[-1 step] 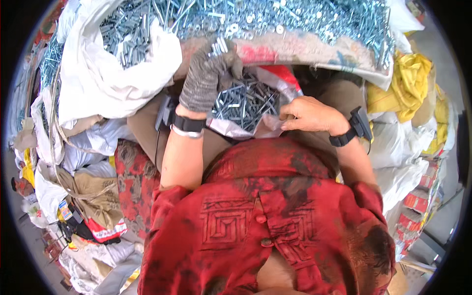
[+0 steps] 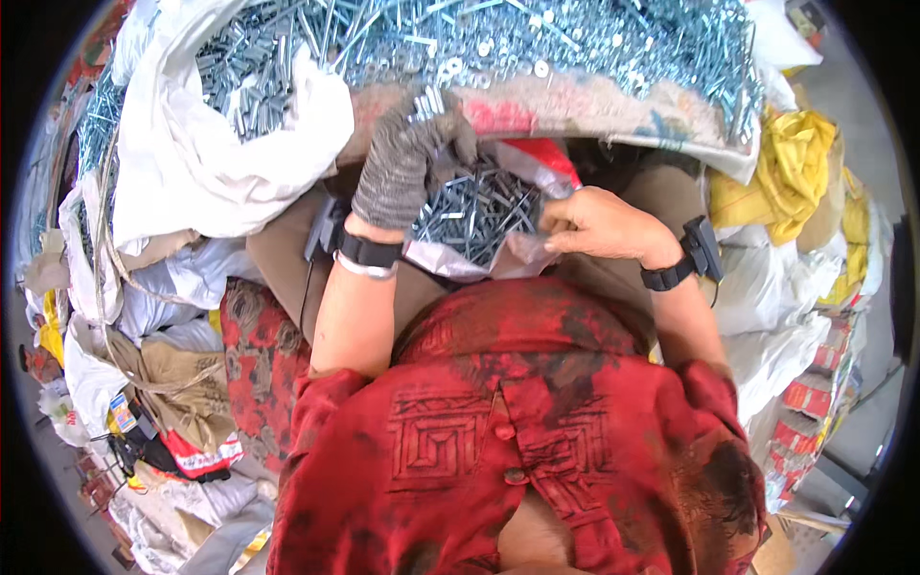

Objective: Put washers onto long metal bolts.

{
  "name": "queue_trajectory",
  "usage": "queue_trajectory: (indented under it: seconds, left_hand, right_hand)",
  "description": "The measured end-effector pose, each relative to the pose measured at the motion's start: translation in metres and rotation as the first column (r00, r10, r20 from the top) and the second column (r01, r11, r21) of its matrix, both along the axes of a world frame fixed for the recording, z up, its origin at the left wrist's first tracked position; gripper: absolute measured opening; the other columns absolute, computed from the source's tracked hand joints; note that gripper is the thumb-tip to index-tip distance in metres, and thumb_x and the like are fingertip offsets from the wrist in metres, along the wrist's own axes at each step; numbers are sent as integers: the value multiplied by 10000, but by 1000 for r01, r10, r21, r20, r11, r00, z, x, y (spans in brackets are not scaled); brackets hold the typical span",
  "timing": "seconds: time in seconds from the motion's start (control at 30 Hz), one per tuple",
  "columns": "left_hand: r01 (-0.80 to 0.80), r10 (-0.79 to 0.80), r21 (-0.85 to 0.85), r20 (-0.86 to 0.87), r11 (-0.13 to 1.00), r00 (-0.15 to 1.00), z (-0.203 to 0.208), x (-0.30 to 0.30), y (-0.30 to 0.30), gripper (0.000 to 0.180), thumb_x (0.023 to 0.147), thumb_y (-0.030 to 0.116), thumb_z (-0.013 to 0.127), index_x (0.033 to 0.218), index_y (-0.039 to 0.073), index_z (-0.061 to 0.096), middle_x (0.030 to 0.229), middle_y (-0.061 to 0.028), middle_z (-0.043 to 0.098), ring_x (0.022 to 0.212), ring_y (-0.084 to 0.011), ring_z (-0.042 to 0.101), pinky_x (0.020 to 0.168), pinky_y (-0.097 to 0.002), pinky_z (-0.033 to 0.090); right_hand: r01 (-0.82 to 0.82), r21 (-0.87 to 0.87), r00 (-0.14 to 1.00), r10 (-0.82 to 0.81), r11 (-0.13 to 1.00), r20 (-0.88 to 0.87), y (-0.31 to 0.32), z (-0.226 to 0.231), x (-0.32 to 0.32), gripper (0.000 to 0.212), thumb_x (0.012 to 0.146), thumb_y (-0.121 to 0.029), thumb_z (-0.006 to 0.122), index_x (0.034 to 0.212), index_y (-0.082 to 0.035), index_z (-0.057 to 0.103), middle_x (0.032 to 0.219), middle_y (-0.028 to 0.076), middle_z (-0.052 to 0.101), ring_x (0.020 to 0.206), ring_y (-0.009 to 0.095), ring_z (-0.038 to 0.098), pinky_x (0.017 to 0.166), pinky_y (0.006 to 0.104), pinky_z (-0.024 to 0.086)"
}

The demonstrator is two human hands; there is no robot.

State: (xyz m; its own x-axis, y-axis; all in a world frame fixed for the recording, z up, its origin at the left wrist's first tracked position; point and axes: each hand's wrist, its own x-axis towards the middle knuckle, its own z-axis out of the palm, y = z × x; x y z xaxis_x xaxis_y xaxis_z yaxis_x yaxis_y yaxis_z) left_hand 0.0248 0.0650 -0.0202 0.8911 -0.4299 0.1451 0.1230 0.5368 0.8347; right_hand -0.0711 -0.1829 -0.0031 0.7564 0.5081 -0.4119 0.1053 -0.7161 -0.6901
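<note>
My left hand (image 2: 407,158), in a grey knitted glove, is closed around several short shiny metal rods (image 2: 429,103) that stick up past its fingers. It sits over the left side of an open pale bag (image 2: 443,259) in my lap. Inside the bag lies a heap of short dark-silver metal rods (image 2: 479,213). My bare right hand (image 2: 609,227) is at the bag's right side, its thumb and fingers pinched on the rim. The fingertips are partly hidden by the bag's folds.
A tabletop (image 2: 585,101) heaped with bright bolts, rods and washers (image 2: 594,38) stands in front of me. A white sack (image 2: 192,172) of metal rods is at left, a yellow sack (image 2: 781,172) at right. A looped rope (image 2: 120,259) hangs at the left.
The whole view has shifted very slightly. Both hands keep nearly the same position and hold.
</note>
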Motion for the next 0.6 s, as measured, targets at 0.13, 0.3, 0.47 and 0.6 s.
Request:
queue_trajectory:
  seconds: [0.13, 0.3, 0.47, 0.6]
  left_hand:
    - [167, -164, 22, -104, 986, 981, 3, -12, -6, 343, 868, 360, 724, 1021, 79, 602, 873, -75, 673, 491, -71, 502, 380, -202, 275]
    - [242, -267, -118, -290, 963, 919, -2, -16, -19, 404, 887, 249, 693, 1217, 40, 587, 974, -119, 673, 706, -147, 644, 417, -207, 401]
    - [271, -330, -220, -301, 937, 895, -18, -10, -20, 333, 904, 178, 659, 1197, 31, 596, 945, -116, 667, 623, -125, 598, 411, -203, 398]
    - [243, -347, -310, -344, 919, 873, -24, -5, -21, 229, 923, 220, 661, 1081, 58, 626, 906, -107, 651, 482, -84, 472, 391, -204, 350]
  right_hand:
    - [479, 436, 821, -565, 762, 86, -20, 28, 29, 156, 905, -158, 666, 957, -12, 680, 782, 65, 694, 676, 117, 641, 623, 285, 517]
    - [657, 460, 376, -788, 597, 488, -60, 18, 107, 141, 912, -168, 650, 920, -31, 680, 769, 70, 686, 694, 164, 668, 589, 309, 527]
    - [632, -169, 404, -135, 757, 905, -35, 2, 139, 223, 877, -291, 677, 965, -89, 639, 979, 131, 629, 857, 368, 656, 690, 460, 540]
    - [693, -196, 366, -105, 694, 925, -30, 4, 144, 208, 904, -286, 646, 957, -92, 593, 997, 113, 612, 851, 352, 662, 693, 447, 534]
